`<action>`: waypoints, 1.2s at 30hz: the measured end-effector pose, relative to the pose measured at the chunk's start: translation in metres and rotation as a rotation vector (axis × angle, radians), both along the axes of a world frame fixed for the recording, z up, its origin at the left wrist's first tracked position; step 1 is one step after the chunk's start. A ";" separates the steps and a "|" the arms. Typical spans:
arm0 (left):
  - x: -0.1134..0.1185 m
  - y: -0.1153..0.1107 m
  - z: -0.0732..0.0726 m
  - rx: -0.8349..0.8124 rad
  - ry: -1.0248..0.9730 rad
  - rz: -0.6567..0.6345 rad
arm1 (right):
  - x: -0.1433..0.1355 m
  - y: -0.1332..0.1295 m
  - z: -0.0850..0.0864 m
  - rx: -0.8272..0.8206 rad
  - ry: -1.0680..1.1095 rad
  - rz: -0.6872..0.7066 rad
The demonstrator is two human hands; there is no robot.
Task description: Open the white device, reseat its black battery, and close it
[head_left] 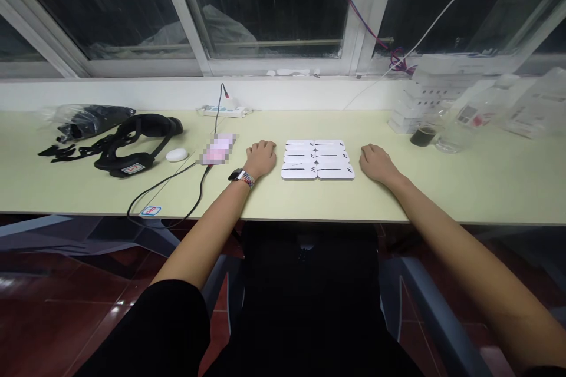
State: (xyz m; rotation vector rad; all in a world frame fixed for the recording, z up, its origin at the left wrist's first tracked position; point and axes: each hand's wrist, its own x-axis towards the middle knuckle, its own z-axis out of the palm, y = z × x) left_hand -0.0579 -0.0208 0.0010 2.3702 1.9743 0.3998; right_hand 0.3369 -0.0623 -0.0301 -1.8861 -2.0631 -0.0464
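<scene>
on the counter (318, 203) there are six white cards (321, 157), lying flat in two columns of three, and each one bears one black line and one w-like mark. just left of the cards rests the left hand (260, 158), with one watch (236, 175) at its wrist; just right of the cards rests the right hand (378, 164). the fingers of both hands are released and loosely bent, apart from the cards. farther left of the cards are one blurred pink object (217, 150), one white rounded object (177, 155) and one black headset (118, 165). well right of the cards are one cup (423, 136) with dark liquid and one clear bottle (451, 136).
</scene>
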 end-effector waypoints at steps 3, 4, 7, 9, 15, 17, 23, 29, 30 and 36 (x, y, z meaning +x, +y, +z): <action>0.000 0.000 0.000 0.001 0.006 0.002 | -0.001 0.000 0.000 -0.001 0.004 -0.004; 0.000 0.000 0.000 0.002 0.006 0.002 | -0.001 0.000 0.000 -0.003 0.004 -0.005; 0.000 0.000 0.000 0.006 0.002 0.003 | -0.001 0.000 0.001 -0.008 0.000 -0.004; -0.001 0.001 0.000 0.008 -0.003 0.002 | -0.001 0.000 0.001 -0.011 -0.004 -0.004; -0.001 0.001 0.000 0.011 -0.006 -0.006 | -0.002 -0.001 0.003 -0.020 0.001 -0.012; -0.001 0.001 0.000 0.008 0.001 -0.007 | -0.003 -0.002 0.004 -0.023 0.008 -0.015; -0.002 0.002 0.003 -0.022 0.032 -0.015 | -0.009 -0.009 0.011 -0.039 0.026 -0.033; -0.006 -0.006 0.011 -0.084 0.073 -0.066 | -0.026 -0.032 0.020 -0.058 0.049 -0.103; -0.006 -0.008 0.012 -0.097 0.080 -0.071 | -0.031 -0.039 0.022 -0.024 0.052 -0.104; -0.009 -0.033 0.009 -0.176 0.108 -0.091 | -0.063 -0.086 0.029 0.322 0.072 0.242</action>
